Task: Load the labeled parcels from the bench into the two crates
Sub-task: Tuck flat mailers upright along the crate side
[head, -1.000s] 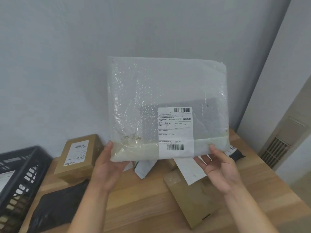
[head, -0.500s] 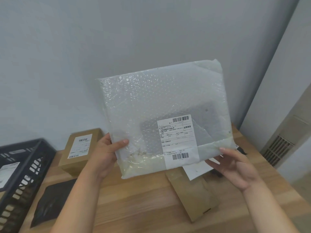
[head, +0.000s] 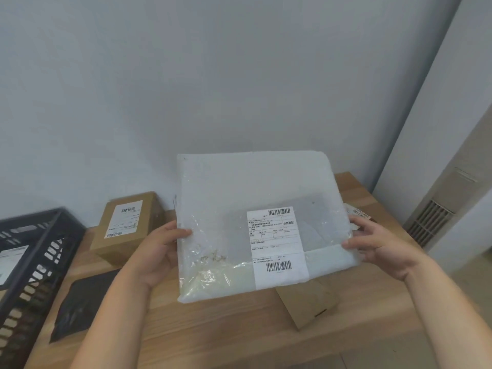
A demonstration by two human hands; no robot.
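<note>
Left grip (head: 157, 253): we clasp the bubble-wrap parcel (head: 239, 187) at its nine o'clock edge.
Right grip (head: 380, 246): we pinch its three o'clock edge.

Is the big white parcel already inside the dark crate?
No, the left hand and right hand hold the parcel clear of the crate.

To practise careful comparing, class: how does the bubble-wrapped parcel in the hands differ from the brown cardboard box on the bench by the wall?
The bubble-wrapped parcel is whitish and translucent; the cardboard box is opaque brown. The parcel looks broader and flatter than the box. The left hand and right hand hold the parcel above the bench; the box rests on it. Both carry a white barcoded label.
</note>
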